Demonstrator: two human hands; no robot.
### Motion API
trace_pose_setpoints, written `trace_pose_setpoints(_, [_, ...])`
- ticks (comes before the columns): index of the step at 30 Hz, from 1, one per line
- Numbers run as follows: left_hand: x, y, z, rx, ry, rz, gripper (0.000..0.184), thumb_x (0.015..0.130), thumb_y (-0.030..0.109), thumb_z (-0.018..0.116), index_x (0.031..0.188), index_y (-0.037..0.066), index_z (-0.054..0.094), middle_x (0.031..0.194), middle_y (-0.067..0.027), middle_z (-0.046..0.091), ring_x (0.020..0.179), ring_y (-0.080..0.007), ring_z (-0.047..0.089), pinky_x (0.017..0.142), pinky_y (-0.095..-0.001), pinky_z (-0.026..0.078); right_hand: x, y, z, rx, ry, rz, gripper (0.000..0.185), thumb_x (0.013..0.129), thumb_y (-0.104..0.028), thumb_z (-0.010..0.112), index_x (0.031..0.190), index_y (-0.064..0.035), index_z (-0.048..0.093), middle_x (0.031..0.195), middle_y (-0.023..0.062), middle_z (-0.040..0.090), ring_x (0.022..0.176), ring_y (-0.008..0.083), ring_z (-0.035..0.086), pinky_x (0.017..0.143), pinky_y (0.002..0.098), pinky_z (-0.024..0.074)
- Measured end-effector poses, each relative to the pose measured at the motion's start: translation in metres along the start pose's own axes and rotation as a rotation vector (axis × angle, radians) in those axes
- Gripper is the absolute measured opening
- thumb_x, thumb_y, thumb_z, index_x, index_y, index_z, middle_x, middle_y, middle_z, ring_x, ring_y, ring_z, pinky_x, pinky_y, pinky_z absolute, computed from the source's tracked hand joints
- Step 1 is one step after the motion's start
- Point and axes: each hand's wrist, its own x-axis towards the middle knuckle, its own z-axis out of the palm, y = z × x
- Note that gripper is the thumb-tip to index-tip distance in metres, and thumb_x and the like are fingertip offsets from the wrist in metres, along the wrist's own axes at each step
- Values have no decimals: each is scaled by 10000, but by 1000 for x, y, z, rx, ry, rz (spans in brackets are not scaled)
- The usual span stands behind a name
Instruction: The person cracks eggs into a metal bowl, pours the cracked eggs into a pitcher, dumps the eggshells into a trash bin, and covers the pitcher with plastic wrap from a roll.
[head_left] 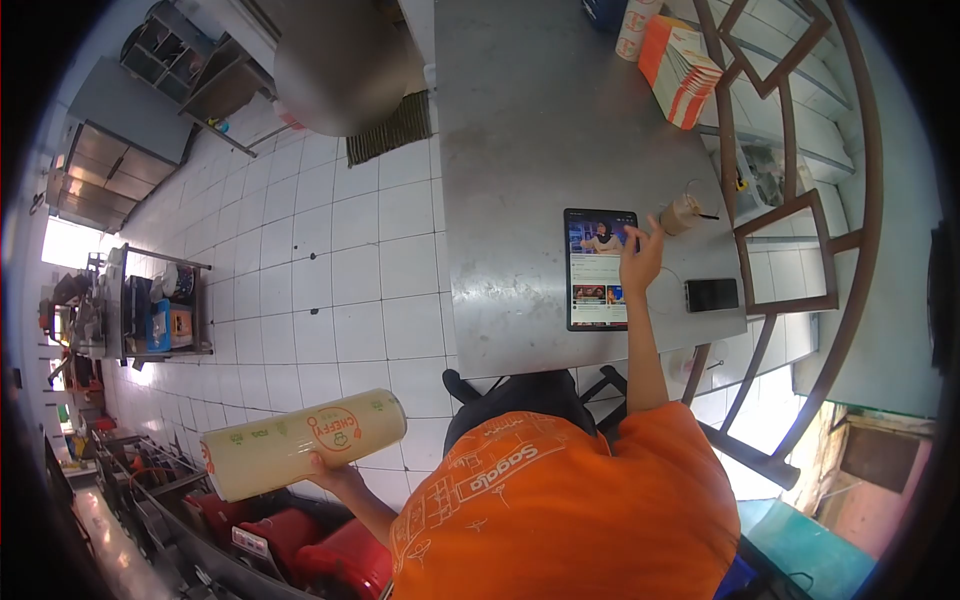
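Observation:
My left hand (332, 473) holds a long pale-yellow cylinder (270, 452) with a red "CHEFFY" logo and small green prints, out over the floor to the left. It lies nearly level, and I cannot tell whether it is a film roll or a stack of containers. On the right, my right hand (641, 258) is over the right edge of a tablet (588, 272), its fingers apart with nothing in them. The tablet's screen is lit with a video and thumbnails. Just beyond those fingers stands a cup of brown drink (680, 215) with a dark straw.
A dark phone (711, 295) lies on the grey metal table (510, 150). Orange-and-white folded cartons (680, 70) and a printed cylinder (635, 30) stand at its far end. A brown frame (835, 290) borders the right. Red stools (345, 560) are at lower left.

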Motion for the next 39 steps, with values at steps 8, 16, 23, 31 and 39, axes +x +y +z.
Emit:
trace_pose_setpoints(8, [-9, 8, -7, -16, 102, -34, 817, 753, 335, 715, 1367, -2, 294, 1274, -155, 460, 1158, -290, 494, 958, -442, 447, 4, -2, 11, -173, -376, -96, 388, 843, -94, 600, 1212, -150, 493, 889, -2, 701, 923, 236, 627, 761, 375, 485])
trace_pose_setpoints(16, [-3, -6, -25, -34, 84, 1, 912, 740, 346, 750, 1403, 0, 228, 1312, -156, 414, 1179, -288, 468, 985, -433, 436, -3, -22, -3, 35, 38, 105, 329, 885, -84, 561, 1206, -106, 495, 859, -11, 685, 772, 177, 598, 750, 299, 450])
trace_pose_setpoints(23, [11, -23, -45, -43, 78, 2, 829, 737, 384, 732, 1345, -5, 324, 1250, -145, 469, 1139, -280, 504, 945, -428, 459, -112, -137, 44, 319, -457, 130, 301, 869, -12, 518, 1159, -90, 532, 845, 37, 638, 665, 149, 558, 645, 299, 445])
trace_pose_setpoints(31, [48, -13, -126, 117, -34, 166, 802, 716, 552, 727, 1227, -10, 470, 1146, -116, 556, 1037, -232, 557, 873, -384, 479, -273, -347, 88, 821, -1589, -166, 277, 950, -189, 524, 1207, -88, 503, 935, 16, 660, 671, 73, 468, 640, 236, 414])
trace_pose_setpoints(39, [107, 131, -196, 325, 186, 269, 828, 565, 380, 858, 1221, 6, 519, 1118, -103, 629, 1027, -210, 612, 872, -345, 490, -440, -588, 56, 1362, -2261, -226, 809, 828, -359, 708, 1440, -137, 228, 1350, 127, 419, 1164, 202, 446, 893, 314, 441])
